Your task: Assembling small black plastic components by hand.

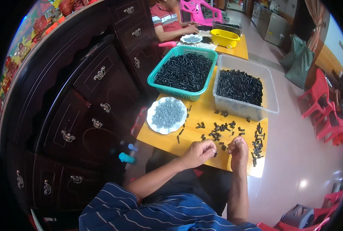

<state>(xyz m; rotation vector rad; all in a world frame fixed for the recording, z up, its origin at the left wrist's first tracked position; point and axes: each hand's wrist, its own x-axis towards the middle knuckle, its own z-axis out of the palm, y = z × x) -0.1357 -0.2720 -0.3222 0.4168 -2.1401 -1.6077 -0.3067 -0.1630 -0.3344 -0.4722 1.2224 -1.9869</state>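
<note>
My left hand (199, 153) is closed over the near edge of the yellow wooden table (202, 112). A small black cylindrical part (216, 154) shows at its fingertips. Just to the right, my right hand (238, 151) is closed in a pinch, and whatever sits between its fingers is too small to make out. The two hands are apart. Beyond them lie several loose black parts (217, 135), some in a heap. A row of longer black pieces (258, 144) runs along the table's right side.
A scalloped white plate (151, 124) of small silvery pins stands left. Behind are a green basket (196, 94) and a clear bin (270, 92), both full of black parts. Another person (165, 23) works at a far table beside a yellow tub (225, 38). Dark drawers (102, 77) flank the left.
</note>
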